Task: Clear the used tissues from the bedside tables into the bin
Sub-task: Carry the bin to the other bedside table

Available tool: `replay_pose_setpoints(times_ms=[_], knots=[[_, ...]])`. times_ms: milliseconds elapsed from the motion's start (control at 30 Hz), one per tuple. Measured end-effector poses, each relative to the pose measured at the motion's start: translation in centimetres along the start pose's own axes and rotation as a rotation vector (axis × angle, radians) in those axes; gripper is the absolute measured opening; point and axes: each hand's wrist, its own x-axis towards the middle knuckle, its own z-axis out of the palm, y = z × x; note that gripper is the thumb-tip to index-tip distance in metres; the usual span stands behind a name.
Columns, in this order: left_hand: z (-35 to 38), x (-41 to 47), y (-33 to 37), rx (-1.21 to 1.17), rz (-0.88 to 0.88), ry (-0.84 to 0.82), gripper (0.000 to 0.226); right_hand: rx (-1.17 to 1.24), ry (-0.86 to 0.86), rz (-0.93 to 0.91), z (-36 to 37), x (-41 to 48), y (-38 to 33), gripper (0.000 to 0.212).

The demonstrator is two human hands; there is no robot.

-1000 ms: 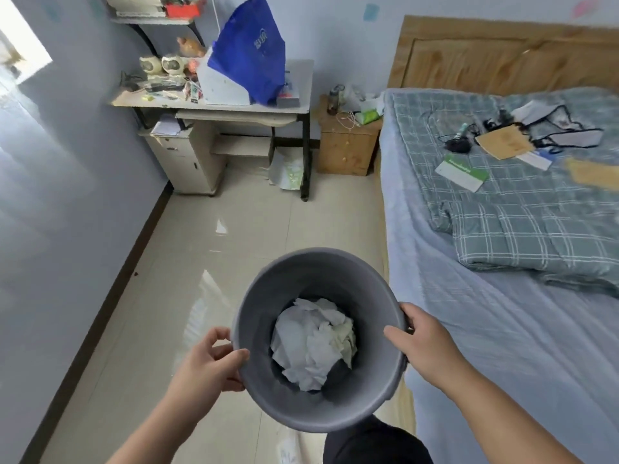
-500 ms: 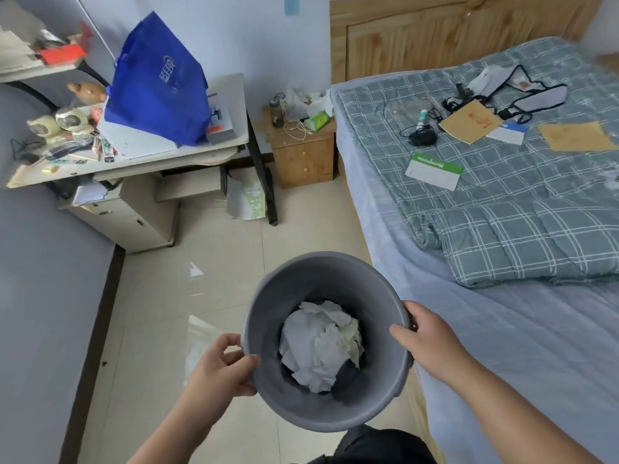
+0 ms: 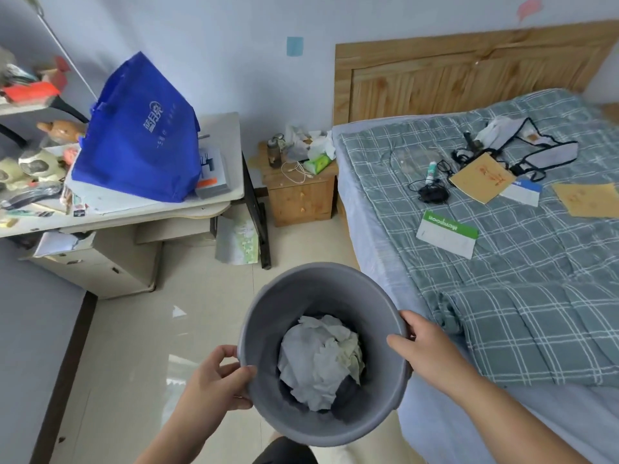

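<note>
You've carried one bin (image 3: 301,296) nearer the bedside table (image 3: 301,199);
your left hand (image 3: 214,380) and right hand (image 3: 425,346) both grasp its rim; crumpled tissues (image 3: 318,360) inside.

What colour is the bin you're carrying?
Grey, inside and out; the bin shows clearly in the head view.

Grey bin (image 3: 335,296) held in both hands, crumpled tissues (image 3: 318,360) inside.
The left hand (image 3: 214,383) grips the bin's near-left rim, and the right hand (image 3: 425,346) grips its right rim. Straight beyond the bin stands a wooden bedside table (image 3: 301,199) carrying more crumpled paper (image 3: 308,142), a bottle (image 3: 274,152) and a white cable (image 3: 296,170). The bed (image 3: 502,296) lies right of the bin. A desk (image 3: 221,128) bearing a blue bag (image 3: 140,135) stands beyond it to the left.
</note>
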Motion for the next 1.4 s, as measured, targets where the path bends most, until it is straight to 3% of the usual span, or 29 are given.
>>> replay_pose_setpoints(times_ms=[433, 600, 800, 967, 1400], knots=[[-4.2, 18.1, 14.2, 0.067, 0.018, -0.092, 0.053, 0.009, 0.075, 0.03, -1.1, 16.1, -10.2, 0.023], [-2.6, 24.5, 18.6, 0.081, -0.004, -0.072, 0.047, 0.043, 0.101, 0.074, -3.6, 24.3, -11.8, 0.023], [0.7, 33.7, 24.8, 0.085, -0.035, -0.008, 0.049, 0.002, 0.019, 0.084, -7.8, 36.9, -13.8, 0.02], [2.4, 39.4, 29.6, 0.06, -0.056, 0.056, 0.041, -0.08, -0.035, 0.079, -11.6, 46.1, -17.7, 0.004], [0.6, 52.5, 34.7, -0.029, -0.129, 0.065, 0.046, -0.179, -0.062, 0.116, -11.3, 60.9, -22.8, 0.007]])
